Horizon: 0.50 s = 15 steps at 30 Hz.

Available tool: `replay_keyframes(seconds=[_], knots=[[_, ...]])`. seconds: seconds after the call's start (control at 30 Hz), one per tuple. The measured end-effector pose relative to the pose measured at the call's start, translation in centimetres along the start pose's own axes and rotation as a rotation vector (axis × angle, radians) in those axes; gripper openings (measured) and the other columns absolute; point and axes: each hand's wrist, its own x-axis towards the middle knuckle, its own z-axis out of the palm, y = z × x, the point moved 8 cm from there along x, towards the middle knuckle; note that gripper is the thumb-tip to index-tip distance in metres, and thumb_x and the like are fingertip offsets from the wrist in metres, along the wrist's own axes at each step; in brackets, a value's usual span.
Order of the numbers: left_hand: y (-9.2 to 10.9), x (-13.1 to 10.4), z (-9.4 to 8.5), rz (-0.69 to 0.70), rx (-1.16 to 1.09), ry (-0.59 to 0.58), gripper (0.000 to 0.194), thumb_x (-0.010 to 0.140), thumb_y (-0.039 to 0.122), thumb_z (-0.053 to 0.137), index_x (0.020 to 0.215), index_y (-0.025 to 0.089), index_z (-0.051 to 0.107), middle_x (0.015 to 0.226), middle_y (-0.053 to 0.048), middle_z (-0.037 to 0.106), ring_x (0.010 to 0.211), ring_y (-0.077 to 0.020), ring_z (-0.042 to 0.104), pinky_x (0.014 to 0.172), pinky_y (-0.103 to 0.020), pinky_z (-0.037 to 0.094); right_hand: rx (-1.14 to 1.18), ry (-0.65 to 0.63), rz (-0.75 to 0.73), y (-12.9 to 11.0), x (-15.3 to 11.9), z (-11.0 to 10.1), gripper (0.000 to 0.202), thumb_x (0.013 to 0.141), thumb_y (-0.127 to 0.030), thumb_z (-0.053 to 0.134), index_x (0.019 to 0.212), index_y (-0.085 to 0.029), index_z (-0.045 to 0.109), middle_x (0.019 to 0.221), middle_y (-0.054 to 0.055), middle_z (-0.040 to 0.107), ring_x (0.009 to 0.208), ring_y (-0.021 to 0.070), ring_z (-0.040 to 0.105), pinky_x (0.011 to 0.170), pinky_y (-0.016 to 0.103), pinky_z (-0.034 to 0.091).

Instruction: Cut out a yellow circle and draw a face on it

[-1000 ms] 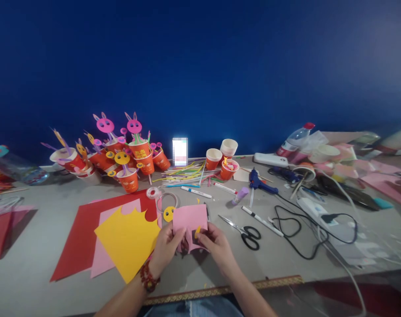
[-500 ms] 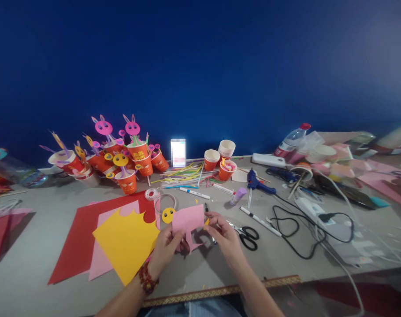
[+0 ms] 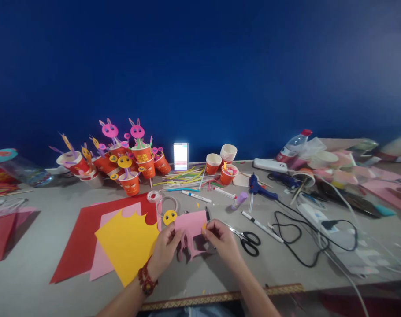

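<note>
A pink paper piece (image 3: pixel 192 222) with cut-out lower edges hangs between my hands. My left hand (image 3: pixel 166 246) pinches its left side. At its right edge my right hand (image 3: pixel 222 240) has its fingertips closed on a small yellow paper piece (image 3: pixel 204 226), which touches or overlaps the pink paper. A yellow smiley disc (image 3: pixel 169 217) lies just behind my left hand. Black-handled scissors (image 3: pixel 250 242) rest to the right of my right hand. Cut yellow (image 3: pixel 128 246) and red (image 3: pixel 75 246) sheets lie to the left.
Red cups with bunny figures (image 3: pixel 142 155) stand at the back left. Colored sticks (image 3: pixel 183 178), cups (image 3: pixel 213 164) and a purple glue stick (image 3: pixel 239 200) are in the middle. A blue glue gun (image 3: pixel 261 189), cables, a power strip (image 3: pixel 314 220) and a bottle (image 3: pixel 295 145) occupy the right.
My right hand has moved slightly left, bringing the yellow piece against the pink paper's right edge. The whole view has shifted a little.
</note>
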Motion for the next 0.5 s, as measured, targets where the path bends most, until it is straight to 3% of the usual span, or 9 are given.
replay_keyframes(seconds=[0.2, 0.33, 0.5], knots=[[-0.3, 0.0, -0.6, 0.043, 0.171, 0.050, 0.029, 0.088, 0.047, 0.057, 0.077, 0.021, 0.054, 0.059, 0.004, 0.048, 0.053, -0.0141, 0.045, 0.053, -0.024, 0.035, -0.240, 0.035, -0.068, -0.1, 0.4, -1.6, 0.024, 0.084, -0.036, 0.062, 0.067, -0.020, 0.056, 0.065, -0.001, 0.056, 0.061, 0.0157, 0.050, 0.059, 0.026, 0.038], [-0.7, 0.1, -0.7, 0.005, 0.129, 0.055, 0.031, 0.087, 0.051, 0.057, 0.081, 0.021, 0.056, 0.058, 0.005, 0.046, 0.051, -0.0140, 0.044, 0.051, -0.024, 0.033, -0.387, 0.114, -0.141, -1.3, 0.6, -3.2, 0.020, 0.086, -0.033, 0.058, 0.070, -0.021, 0.058, 0.071, 0.002, 0.063, 0.067, 0.0190, 0.056, 0.064, 0.028, 0.041], [-1.1, 0.3, -0.7, -0.054, 0.026, 0.045, 0.036, 0.083, 0.055, 0.060, 0.087, 0.020, 0.059, 0.060, 0.004, 0.048, 0.052, -0.0140, 0.044, 0.050, -0.023, 0.034, -0.410, 0.020, -0.145, -1.2, 0.3, -2.1, 0.018, 0.086, -0.031, 0.058, 0.070, -0.022, 0.060, 0.069, 0.002, 0.064, 0.063, 0.0191, 0.056, 0.061, 0.028, 0.041]])
